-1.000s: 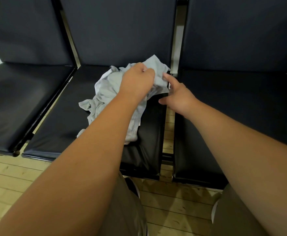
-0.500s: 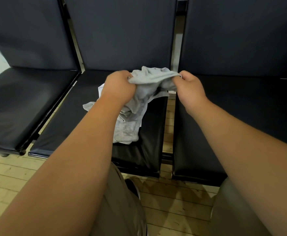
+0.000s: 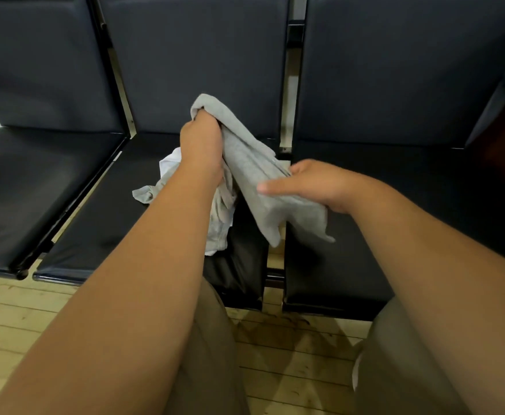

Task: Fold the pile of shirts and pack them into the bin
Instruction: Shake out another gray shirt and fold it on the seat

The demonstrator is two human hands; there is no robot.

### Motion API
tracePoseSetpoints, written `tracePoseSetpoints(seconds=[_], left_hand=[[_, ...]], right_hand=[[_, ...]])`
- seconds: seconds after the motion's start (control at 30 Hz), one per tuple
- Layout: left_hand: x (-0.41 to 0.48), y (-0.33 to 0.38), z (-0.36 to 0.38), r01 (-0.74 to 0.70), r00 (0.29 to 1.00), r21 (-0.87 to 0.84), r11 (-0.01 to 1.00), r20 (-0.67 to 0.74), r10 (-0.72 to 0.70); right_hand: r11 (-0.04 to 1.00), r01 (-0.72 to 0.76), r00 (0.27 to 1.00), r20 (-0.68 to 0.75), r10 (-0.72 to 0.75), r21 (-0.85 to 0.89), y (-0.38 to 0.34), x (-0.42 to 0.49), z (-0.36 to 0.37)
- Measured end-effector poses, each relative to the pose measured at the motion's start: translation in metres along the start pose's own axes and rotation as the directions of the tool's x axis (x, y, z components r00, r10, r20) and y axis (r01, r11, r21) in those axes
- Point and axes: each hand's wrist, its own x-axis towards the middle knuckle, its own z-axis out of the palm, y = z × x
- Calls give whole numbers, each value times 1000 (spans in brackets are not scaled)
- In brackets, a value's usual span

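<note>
Lifted since earlier: soft grey fabric shirt (image 3: pixel 254 175), now above right edge of middle black chair seat (image 3: pixel 95 211); left hand (image 3: pixel 202 139) clenches its top, right hand (image 3: pixel 314 184) pinches lower down. Likely light, limp; grab shoulder seams.

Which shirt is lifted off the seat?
The grey shirt, gripped by left hand and right hand; the pale shirts lie crumpled on the middle seat.
</note>
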Motion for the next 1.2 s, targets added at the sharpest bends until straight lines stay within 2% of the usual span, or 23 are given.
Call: tracePoseSetpoints(seconds=[0.07,0.13,0.23,0.3,0.37,0.43,0.53,0.6,0.63,0.67,0.7,0.73,0.77,0.8,0.87,0.97,1.0,1.03,1.13,1.2], left_hand=[[-6,2,3,71,997,-91,993,49,-67],[-14,2,3,154,985,-259,954,120,-126],[-27,5,11,247,955,-471,847,264,-132],[-36,7,20,325,920,-578,749,376,-109],[-48,8,33,403,867,-596,695,491,-82],[-64,7,50,437,816,-548,714,575,-58],[-92,5,80,390,727,-471,791,685,49],[-110,4,100,276,637,-320,906,767,77],[-118,2,109,162,609,-190,968,792,54],[-123,0,117,17,620,-9,1000,785,-3],[-123,-6,125,-125,680,188,974,731,-54],[-123,-14,130,-250,732,341,906,679,-53],[-120,-21,135,-316,749,414,854,662,-44],[-118,-28,138,-310,748,433,846,660,-63],[-119,-33,142,-173,739,408,896,656,-156],[-120,-37,145,59,628,276,959,737,-251],[-122,-38,145,76,594,272,959,761,-263],[-123,-41,146,29,588,299,954,766,-258],[-125,-55,145,-314,597,417,853,785,-164],[-128,-64,146,-378,629,390,840,774,-76]], right_hand=[[982,-86,996,-34,81,-169,6,-2,-3],[989,-92,993,-89,81,-120,7,-11,-6],[976,-4,981,-190,47,216,13,-23,-18],[854,58,978,-202,56,517,16,-34,-27],[692,104,975,-210,70,714,17,-47,-37],[538,183,969,-244,43,823,20,-61,-46],[283,297,954,-294,-55,912,32,-74,-62],[138,316,948,-307,-80,939,39,-82,-71],[102,334,942,-328,-73,937,44,-86,-75],[80,351,936,-347,-59,933,51,-88,-80],[74,364,931,-362,-34,928,57,-91,-84],[77,373,928,-373,-7,925,63,-93,-88],[78,383,923,-385,22,921,70,-94,-91],[63,396,916,-399,50,916,76,-95,-94],[15,422,901,-421,107,906,84,-98,-98],[-19,450,883,-441,157,893,89,-102,-104],[-32,457,880,-446,165,889,90,-103,-105],[-53,461,879,-448,161,886,90,-103,-105],[-93,459,882,-441,165,883,89,-103,-106],[-95,459,882,-440,170,883,87,-103,-104]])
